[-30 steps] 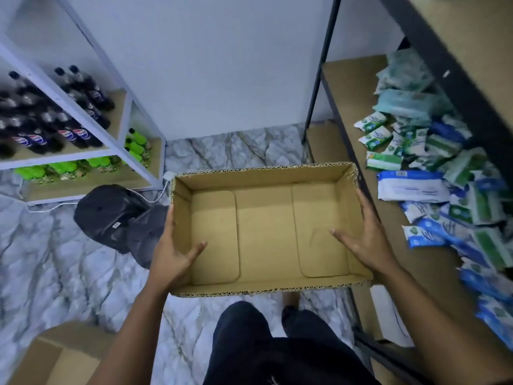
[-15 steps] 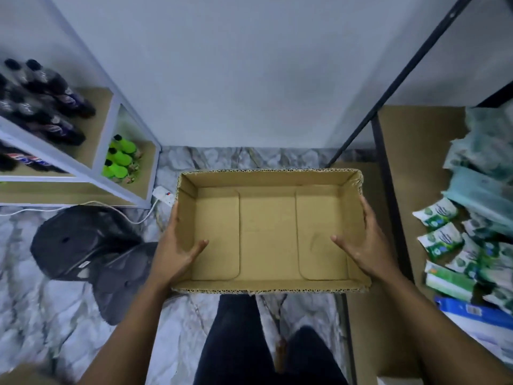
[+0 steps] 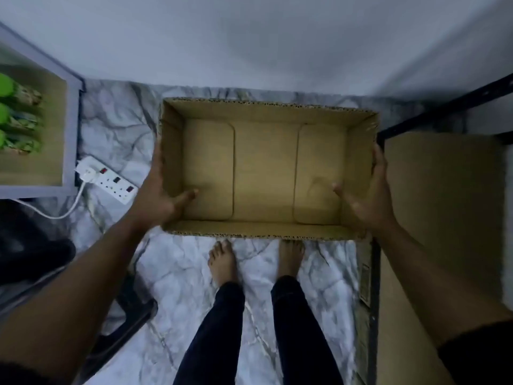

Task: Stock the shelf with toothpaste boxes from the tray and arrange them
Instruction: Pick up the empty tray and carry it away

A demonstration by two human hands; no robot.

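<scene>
**Marble floor below, tray held in both hands**

Marble floor (image 3: 180, 273) spreads beneath us, with a white wall (image 3: 249, 37) ahead. We hold the cardboard tray (image 3: 263, 173) level above our bare feet (image 3: 222, 262), its plain bottom showing. Our left hand (image 3: 158, 198) clasps the left wall, thumb hooked inside and fingers (image 3: 158, 168) pressed along the outside. Our right hand (image 3: 369, 195) grips the right wall the same way. Both forearms reach forward. A white power strip (image 3: 107, 180) lies on the floor left of the tray, beside a grey shelf unit (image 3: 70, 134) holding green bottles (image 3: 16, 115). A dark-framed shelf (image 3: 438, 204) stands just beside our right hand.
</scene>
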